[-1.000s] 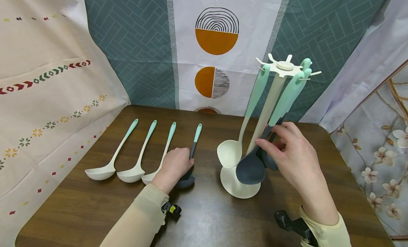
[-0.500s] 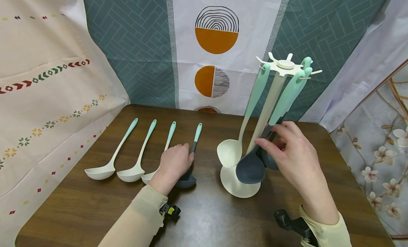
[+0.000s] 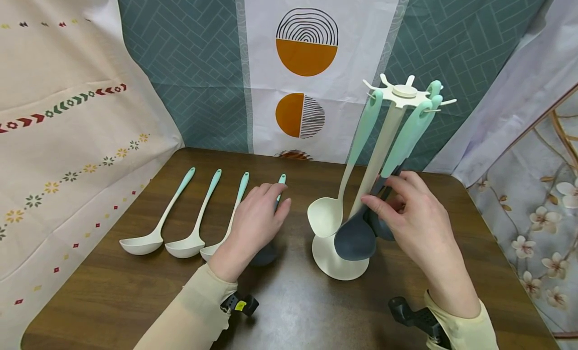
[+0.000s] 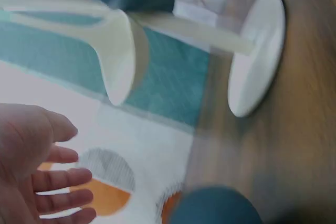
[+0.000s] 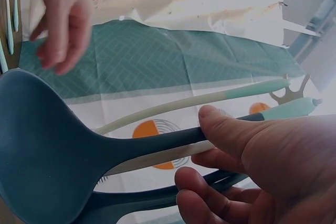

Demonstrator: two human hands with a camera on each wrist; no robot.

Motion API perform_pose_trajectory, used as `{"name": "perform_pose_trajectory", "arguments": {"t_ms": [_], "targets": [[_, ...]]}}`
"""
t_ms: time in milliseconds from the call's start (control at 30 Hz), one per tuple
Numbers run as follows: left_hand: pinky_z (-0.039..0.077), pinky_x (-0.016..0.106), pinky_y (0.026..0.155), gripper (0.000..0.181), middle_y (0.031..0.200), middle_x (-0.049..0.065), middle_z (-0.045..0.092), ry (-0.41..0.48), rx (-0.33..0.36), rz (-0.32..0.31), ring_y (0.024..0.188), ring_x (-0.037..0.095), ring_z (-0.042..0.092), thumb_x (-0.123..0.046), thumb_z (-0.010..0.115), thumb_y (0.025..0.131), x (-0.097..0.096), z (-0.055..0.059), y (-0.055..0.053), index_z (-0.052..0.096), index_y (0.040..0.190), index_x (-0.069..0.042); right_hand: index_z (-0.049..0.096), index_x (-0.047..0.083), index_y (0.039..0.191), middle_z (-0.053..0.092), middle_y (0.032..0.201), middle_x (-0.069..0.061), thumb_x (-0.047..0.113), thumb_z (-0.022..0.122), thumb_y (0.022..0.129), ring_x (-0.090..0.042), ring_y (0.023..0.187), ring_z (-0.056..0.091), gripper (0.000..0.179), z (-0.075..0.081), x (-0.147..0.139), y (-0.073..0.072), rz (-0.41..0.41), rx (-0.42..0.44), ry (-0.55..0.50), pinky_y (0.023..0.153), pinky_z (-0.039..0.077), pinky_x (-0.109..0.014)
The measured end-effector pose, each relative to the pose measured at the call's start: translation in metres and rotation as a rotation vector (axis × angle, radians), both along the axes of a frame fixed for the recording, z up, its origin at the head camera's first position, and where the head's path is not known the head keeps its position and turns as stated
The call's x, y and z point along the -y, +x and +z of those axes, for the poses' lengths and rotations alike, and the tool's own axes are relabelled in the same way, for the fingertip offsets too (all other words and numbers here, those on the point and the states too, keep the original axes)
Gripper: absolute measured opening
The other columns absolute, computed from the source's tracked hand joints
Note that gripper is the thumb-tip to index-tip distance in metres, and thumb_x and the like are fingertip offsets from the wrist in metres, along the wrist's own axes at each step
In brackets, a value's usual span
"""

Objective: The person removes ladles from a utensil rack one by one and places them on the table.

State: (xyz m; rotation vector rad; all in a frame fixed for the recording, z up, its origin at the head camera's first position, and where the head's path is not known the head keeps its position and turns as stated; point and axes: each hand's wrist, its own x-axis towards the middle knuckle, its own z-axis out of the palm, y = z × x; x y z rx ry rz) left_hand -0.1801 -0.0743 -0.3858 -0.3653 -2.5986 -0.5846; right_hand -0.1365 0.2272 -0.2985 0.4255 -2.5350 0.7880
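My left hand (image 3: 257,214), its fingers loosely extended and holding nothing, is over a dark grey ladle (image 3: 264,256) on the table and hides most of its handle. My right hand (image 3: 415,217) pinches the lower handle of a hanging dark grey ladle (image 3: 355,240) between thumb and fingers. That ladle hangs by its mint handle from a cream rotating utensil stand (image 3: 339,262). Behind it, another dark utensil (image 3: 382,229) hangs, partly hidden by the hand. A white ladle (image 3: 325,217) hangs on the stand's left side.
Three white ladles with mint handles lie in a row at the left: the outer one (image 3: 143,244), the middle one (image 3: 186,247) and the inner one (image 3: 242,189), partly covered by the left forearm. Patterned cloths (image 3: 307,114) hang behind the wooden table (image 3: 298,300).
My left hand has let go of the dark ladle on the table, risen and moved slightly away from me, its fingers opening. The right hand keeps its hold on the hanging ladle.
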Motion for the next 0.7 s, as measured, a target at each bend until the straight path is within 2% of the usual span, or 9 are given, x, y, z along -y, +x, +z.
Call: {"name": "perform_pose_trajectory", "arguments": {"t_ms": [167,367,500,700], "targets": [[0.056,0.048,0.1,0.035,0.133,0.007,0.073,0.107,-0.028,-0.135,0.123,0.03,0.067,-0.024,0.073,0.107,-0.013,0.02,0.004,0.071,0.14,-0.01,0.076,0.004,0.122,0.062,0.121,-0.01,0.029,0.088,0.097,-0.021,0.081,0.066,0.037,-0.001,0.001,0.0,0.0,0.0,-0.001,0.067,0.047,-0.042],[0.054,0.046,0.105,0.038,0.134,0.007,0.073,0.242,-0.056,-0.326,0.126,0.027,0.066,-0.018,0.075,0.107,-0.032,0.036,0.007,0.069,0.142,-0.007,0.073,-0.001,0.125,0.058,0.129,-0.016,0.03,0.083,0.102,-0.02,0.077,0.066,0.039,-0.001,0.002,-0.002,0.011,0.026,0.016,0.066,0.047,-0.042],[0.053,0.044,0.106,0.041,0.135,0.006,0.072,0.268,-0.069,-0.388,0.127,0.025,0.065,-0.021,0.075,0.107,-0.047,0.043,0.008,0.067,0.145,-0.008,0.073,-0.001,0.124,0.056,0.128,-0.015,0.029,0.081,0.104,-0.017,0.074,0.066,0.037,-0.001,0.003,-0.001,0.025,0.04,0.024,0.065,0.047,-0.039],[0.054,0.041,0.104,0.043,0.135,0.006,0.073,0.278,-0.058,-0.414,0.126,0.023,0.065,-0.026,0.076,0.107,-0.064,0.046,0.007,0.067,0.146,-0.009,0.074,0.001,0.123,0.056,0.122,-0.011,0.029,0.083,0.103,-0.017,0.075,0.062,0.035,0.0,0.001,-0.001,0.037,0.035,0.02,0.064,0.046,-0.036]]}}
